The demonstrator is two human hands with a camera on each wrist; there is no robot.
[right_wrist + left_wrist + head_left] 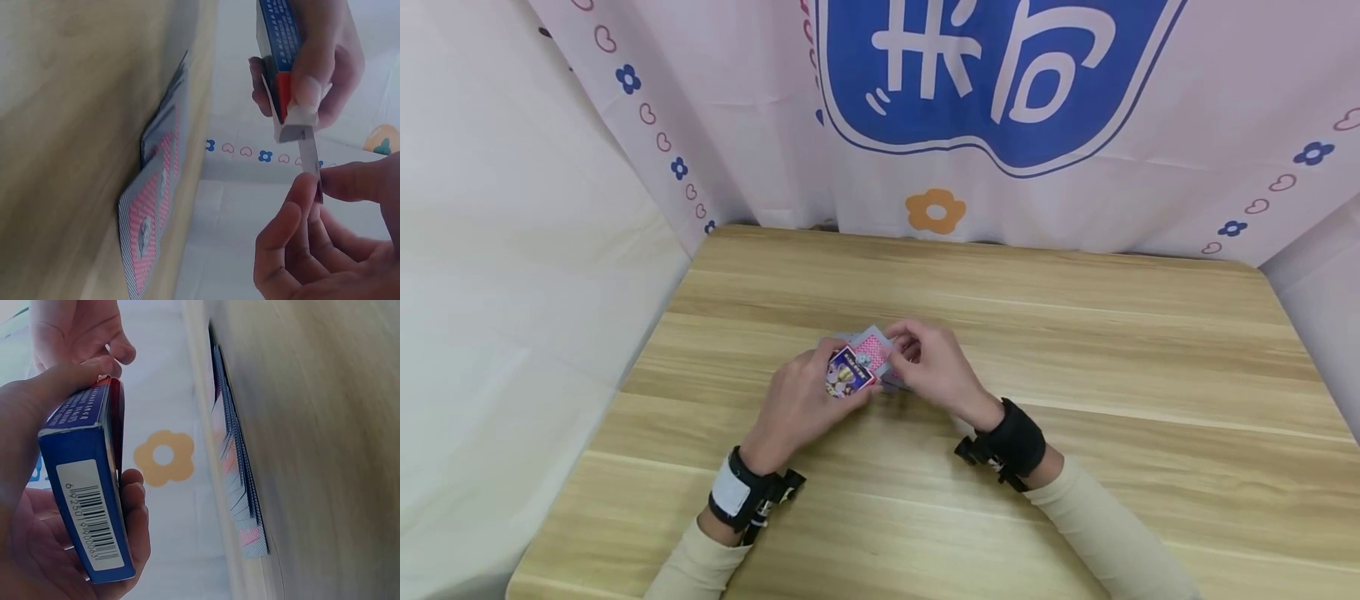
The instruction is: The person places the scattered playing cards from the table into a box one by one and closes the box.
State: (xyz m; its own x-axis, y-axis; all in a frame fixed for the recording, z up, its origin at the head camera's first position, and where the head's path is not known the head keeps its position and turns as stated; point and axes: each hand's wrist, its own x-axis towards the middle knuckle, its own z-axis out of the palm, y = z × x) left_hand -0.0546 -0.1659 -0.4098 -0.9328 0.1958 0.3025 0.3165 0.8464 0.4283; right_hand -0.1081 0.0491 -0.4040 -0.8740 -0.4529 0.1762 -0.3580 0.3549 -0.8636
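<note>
1. Left hand (805, 398) gripped a blue box (848, 375) above the table (1075, 350); only the left wrist view showed its barcode (92, 515)
2. Right hand (936, 367) pinched a card (872, 350) protruding from the box's open end, clearest in the right wrist view
3. Wrist views showed loose cards (150, 212) overlapping on the table, mostly hidden in the head view

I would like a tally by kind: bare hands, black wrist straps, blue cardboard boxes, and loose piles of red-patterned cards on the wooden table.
Bare left hand and right hand: 2
Black wrist straps: 2
Blue rectangular cardboard box: 1
Loose pile of red-patterned cards: 1 (single cards not countable)
Total: 6
</note>
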